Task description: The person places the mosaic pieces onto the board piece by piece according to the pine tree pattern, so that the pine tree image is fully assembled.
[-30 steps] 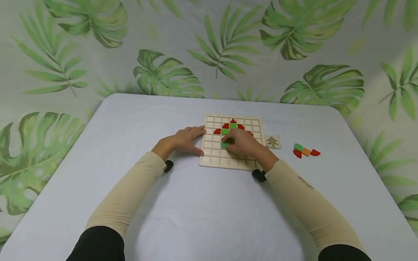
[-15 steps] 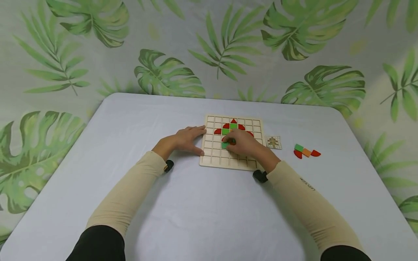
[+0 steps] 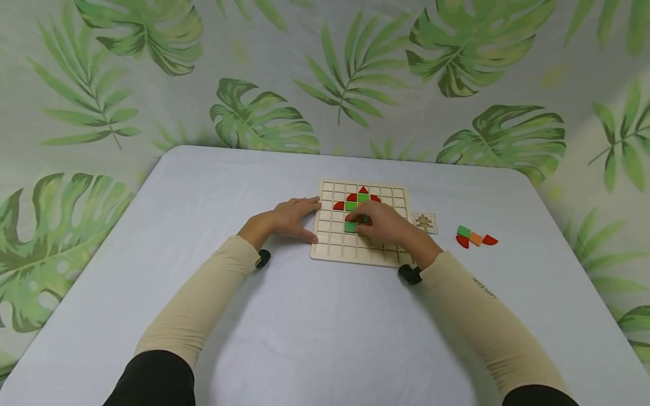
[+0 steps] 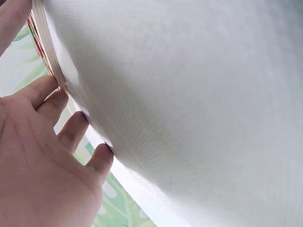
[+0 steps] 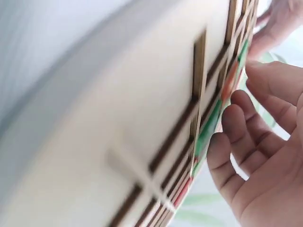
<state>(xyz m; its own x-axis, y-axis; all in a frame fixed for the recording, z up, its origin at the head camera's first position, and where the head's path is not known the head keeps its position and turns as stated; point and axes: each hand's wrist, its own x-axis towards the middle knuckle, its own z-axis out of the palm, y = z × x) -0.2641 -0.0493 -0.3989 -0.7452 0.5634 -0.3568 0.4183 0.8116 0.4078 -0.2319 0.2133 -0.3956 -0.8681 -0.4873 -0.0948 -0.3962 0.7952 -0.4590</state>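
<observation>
A square wooden grid board (image 3: 331, 246) lies on the table. Set in its cells are a red triangle (image 3: 363, 190), a green square (image 3: 350, 226) and several red and green tiles. My left hand (image 3: 293, 217) lies with spread fingers against the board's left edge; in the left wrist view its fingertips (image 4: 57, 81) touch that edge. Over the middle of the board, my right hand (image 3: 383, 224) has bent fingers touching or close to the tiles, and it covers some of them. No tile shows between its thumb and fingers in the right wrist view.
A small pattern card (image 3: 425, 223) lies just right of the board. Farther right are loose tiles: a green square (image 3: 464, 231), an orange square (image 3: 475, 239) and two red rounded pieces (image 3: 490, 240). A leaf-print cloth (image 3: 350, 67) hangs behind the white table (image 3: 315, 327).
My right hand has shifted slightly right and toward me, baring more of the green square. My left hand, the card and the loose tiles have stayed in place.
</observation>
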